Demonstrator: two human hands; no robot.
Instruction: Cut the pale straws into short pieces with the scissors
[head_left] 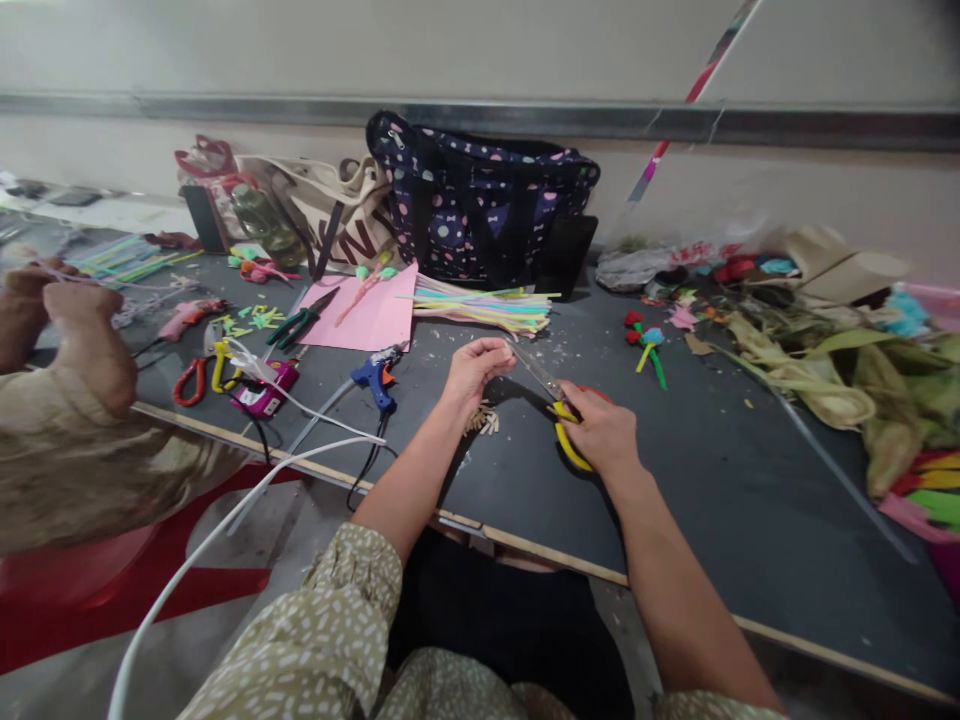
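My right hand [606, 430] grips a pair of scissors [568, 445] with yellow and red handles. Their blades point up and left, toward my other hand. Thumb and fingers are pinched together on my left hand [476, 372], right by the blade tips. Whatever sits in that pinch is too small to make out. A little pile of short tan strips [487, 418] lies on the dark table [697, 480] beneath my left hand. To the left of it rests a blue glue gun [375, 382] with a black cord.
Behind my hands lie a bundle of pastel pipe cleaners [487, 308] and pink paper [394, 318] near green-handled pliers [300, 322]. A spotted bag [465, 215] stands at the wall. Husks [832, 390] heap at right; a co-worker's hands [82, 315] are at left. A white cable [217, 545] crosses the table edge.
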